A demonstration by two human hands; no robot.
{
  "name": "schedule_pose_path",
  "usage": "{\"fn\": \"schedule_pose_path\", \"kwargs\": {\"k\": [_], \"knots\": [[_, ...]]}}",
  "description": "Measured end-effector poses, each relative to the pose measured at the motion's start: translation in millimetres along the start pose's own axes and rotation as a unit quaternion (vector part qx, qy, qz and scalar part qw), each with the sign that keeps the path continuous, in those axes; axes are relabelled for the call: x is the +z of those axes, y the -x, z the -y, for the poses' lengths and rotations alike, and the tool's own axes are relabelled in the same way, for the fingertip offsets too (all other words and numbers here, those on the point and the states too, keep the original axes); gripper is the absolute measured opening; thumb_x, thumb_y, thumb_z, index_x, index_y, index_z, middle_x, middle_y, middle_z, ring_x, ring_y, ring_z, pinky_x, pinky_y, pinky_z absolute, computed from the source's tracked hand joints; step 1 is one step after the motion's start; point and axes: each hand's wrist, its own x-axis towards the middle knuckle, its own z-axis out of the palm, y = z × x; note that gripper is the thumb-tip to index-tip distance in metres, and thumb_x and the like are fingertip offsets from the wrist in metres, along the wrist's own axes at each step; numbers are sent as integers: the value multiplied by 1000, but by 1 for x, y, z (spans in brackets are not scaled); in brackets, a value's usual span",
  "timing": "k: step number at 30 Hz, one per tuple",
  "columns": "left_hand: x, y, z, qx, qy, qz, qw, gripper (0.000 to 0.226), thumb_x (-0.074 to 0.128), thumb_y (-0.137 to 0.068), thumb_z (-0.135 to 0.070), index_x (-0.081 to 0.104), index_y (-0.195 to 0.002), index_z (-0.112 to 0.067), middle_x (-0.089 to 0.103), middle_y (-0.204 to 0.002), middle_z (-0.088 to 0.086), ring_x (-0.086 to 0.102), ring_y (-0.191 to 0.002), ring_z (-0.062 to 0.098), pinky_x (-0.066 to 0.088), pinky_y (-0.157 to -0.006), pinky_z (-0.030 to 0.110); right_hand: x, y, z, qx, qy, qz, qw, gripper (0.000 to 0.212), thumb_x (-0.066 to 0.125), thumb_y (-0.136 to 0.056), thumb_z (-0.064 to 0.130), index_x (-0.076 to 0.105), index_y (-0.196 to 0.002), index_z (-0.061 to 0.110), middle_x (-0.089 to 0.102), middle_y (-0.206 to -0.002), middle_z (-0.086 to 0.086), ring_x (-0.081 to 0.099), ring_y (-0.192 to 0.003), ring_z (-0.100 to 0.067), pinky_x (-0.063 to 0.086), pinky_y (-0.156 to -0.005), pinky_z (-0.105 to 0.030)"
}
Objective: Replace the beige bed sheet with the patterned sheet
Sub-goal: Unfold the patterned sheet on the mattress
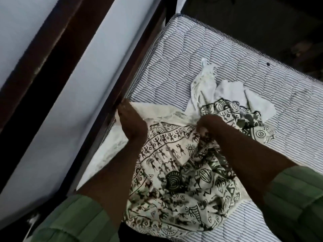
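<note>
My left hand (pixel 130 123) is at the mattress's (pixel 218 55) left edge, against the dark wooden frame (pixel 111 109). Its fingers point down into the gap between the two, pushing the sheet's (pixel 174 172) pale edge in; the fingertips are hidden there, so I cannot tell whether they pinch the cloth or only press it.

My right hand (pixel 208 127) is clenched on a bunch of the sheet near the middle of the mattress, the fabric gathered up under my knuckles.

The sheet, cream with dark printed figures and rings, lies crumpled over the near left part of the mattress, from the left edge to my right forearm. More of it trails past my right hand towards the right edge, partly showing its plain white underside.

The rest of the striped quilted mattress is bare, out to the far corner. Both forearms come out of green sleeves (pixel 75 219). A pale wall (pixel 73 84) runs along beyond the frame.
</note>
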Motion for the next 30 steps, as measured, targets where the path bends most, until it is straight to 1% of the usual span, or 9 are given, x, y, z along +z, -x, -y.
{"fn": "schedule_pose_path", "kwargs": {"k": [4,7,9,13,16,19,23,26,30], "knots": [[4,23,-18,171,-58,44,983,87,55,-78,-5,25,-159,-13,18,-166,18,25,-150,33,32,-117,45,-33,-27,28,19,-126,-168,978,59,75,-85,38,58,-131,5,65,-129,-17,63,-121,-35,53,-100,-47],[16,22,-44,298,-99,100,944,71,64,-81,-18,44,-149,-14,62,-126,12,60,-109,26,47,-86,41,-40,-51,28,24,-168,-214,962,90,80,-80,39,28,-147,9,61,-132,-17,61,-122,-40,50,-98,-49],[22,20,-62,277,-94,172,941,67,66,-89,-32,43,-150,-16,69,-91,7,67,-82,25,52,-72,36,-35,-66,26,13,-151,-192,970,81,78,-83,37,31,-142,8,62,-131,-19,61,-122,-40,49,-98,-47],[42,6,-77,213,-61,334,916,67,62,-94,-45,35,-149,-18,68,-109,15,66,-103,34,53,-88,44,-47,-75,29,-46,-60,-190,979,41,58,-95,26,54,-133,11,59,-136,-17,57,-127,-38,46,-103,-44],[52,1,-76,237,30,262,935,35,63,-94,-43,67,-112,-13,69,-96,13,65,-91,35,58,-79,48,-65,-75,40,-58,-153,-228,960,44,55,-94,37,57,-129,10,60,-133,-19,56,-127,-38,45,-103,-43],[33,-19,-97,-1,132,180,975,30,50,-101,-31,66,-115,-10,71,-108,15,65,-105,37,48,-84,41,-93,-78,58,-163,-397,-326,842,64,46,-90,51,56,-130,2,65,-125,-23,63,-116,-38,50,-96,-46],[8,-49,-113,-185,321,51,927,66,41,-94,3,26,-154,-22,60,-135,14,61,-120,31,45,-94,32,-126,-65,71,-288,-626,-200,697,59,65,-95,4,37,-136,36,61,-133,-19,72,-88,-25,58,-64,-40],[10,-38,-108,-61,259,101,959,92,41,-79,13,15,-159,-23,38,-160,11,47,-137,24,42,-104,27,-109,-76,59,-193,-502,-269,799,45,62,-88,4,59,-130,18,70,-117,-14,72,-96,-29,59,-84,-39],[28,-27,-99,78,129,99,984,62,48,-75,4,51,-133,-18,53,-132,7,56,-120,30,52,-97,46,-63,-83,16,-33,-257,-301,918,74,82,-73,30,49,-136,10,57,-131,-13,52,-124,-34,48,-102,-45]]}}
